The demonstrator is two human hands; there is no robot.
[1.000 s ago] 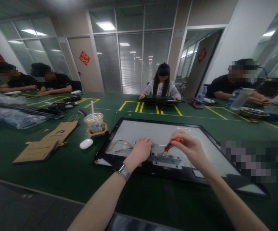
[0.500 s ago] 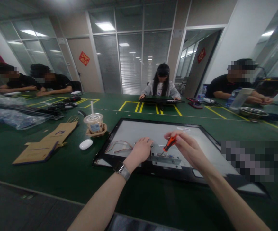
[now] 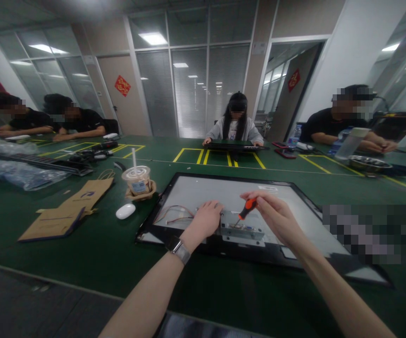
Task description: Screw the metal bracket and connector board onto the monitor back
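Note:
A flat display panel [image 3: 224, 192] in a black frame lies face down on the green table in front of me. A small metal board [image 3: 245, 231] is mounted near its front edge, with thin wires [image 3: 172, 213] running off to the left. My left hand [image 3: 205, 220] rests on the panel beside the board, fingers curled down onto it. My right hand [image 3: 276, 217] grips an orange-handled screwdriver [image 3: 247, 209], its tip down on the board.
A lidded drink cup [image 3: 137, 180], a white mouse [image 3: 126, 211] and a brown paper bag [image 3: 69, 206] lie to the left. Other people sit across and at both sides. Yellow lines mark the table [image 3: 83, 249]. A metal bowl [image 3: 370, 164] stands far right.
My right hand has shifted slightly left and turned the screwdriver more upright over the board. The left hand has stayed in place.

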